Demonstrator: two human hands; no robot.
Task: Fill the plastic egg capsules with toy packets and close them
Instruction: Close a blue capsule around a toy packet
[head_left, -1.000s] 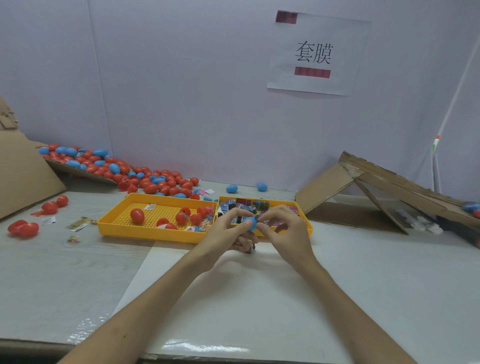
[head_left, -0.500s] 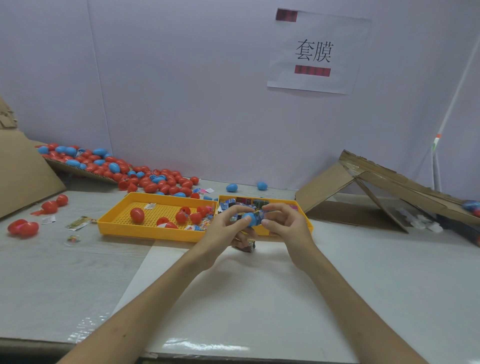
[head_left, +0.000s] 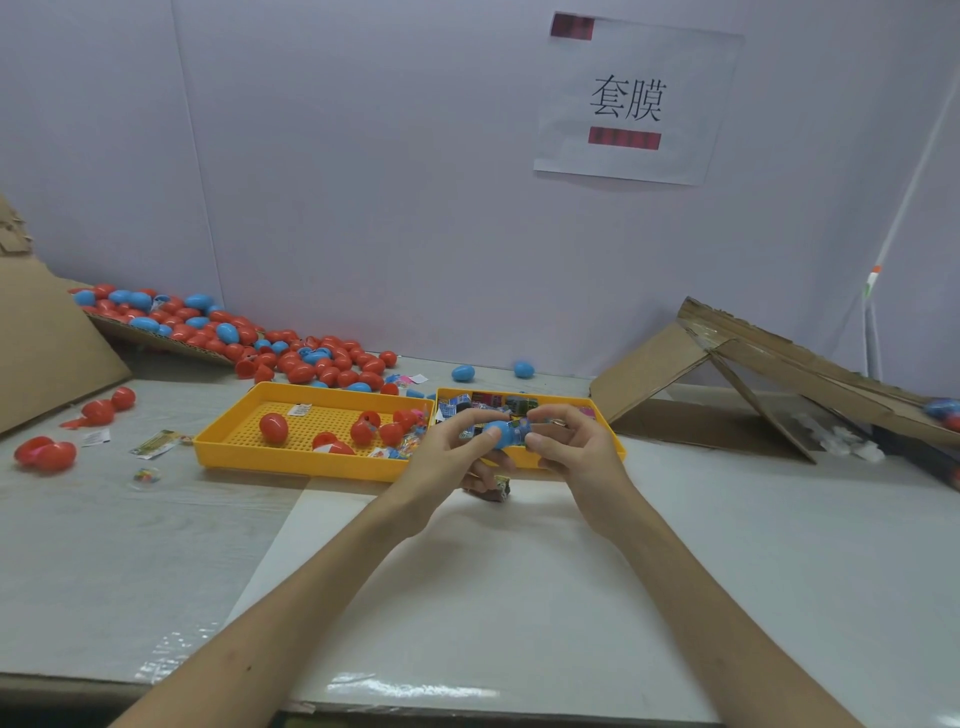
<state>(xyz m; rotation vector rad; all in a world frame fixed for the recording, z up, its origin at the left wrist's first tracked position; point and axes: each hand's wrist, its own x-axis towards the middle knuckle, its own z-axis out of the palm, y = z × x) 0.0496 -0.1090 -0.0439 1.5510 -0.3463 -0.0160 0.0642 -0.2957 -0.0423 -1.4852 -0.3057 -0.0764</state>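
A blue egg capsule is pinched between my left hand and my right hand, just above the near rim of the right yellow tray. A printed toy packet sticks out of its right end under my right fingers. My left hand's lower fingers also curl around another small dark packet close to the table. The right tray holds several toy packets. The left yellow tray carries several red egg capsules and a few packets.
A heap of red and blue capsules spills from a cardboard sheet at the back left. Loose red capsules and packets lie far left. Two blue eggs sit behind the trays. A cardboard ramp stands at right.
Both hands have lifted the blue capsule a little and moved slightly apart; the packet now shows at the capsule's right end.
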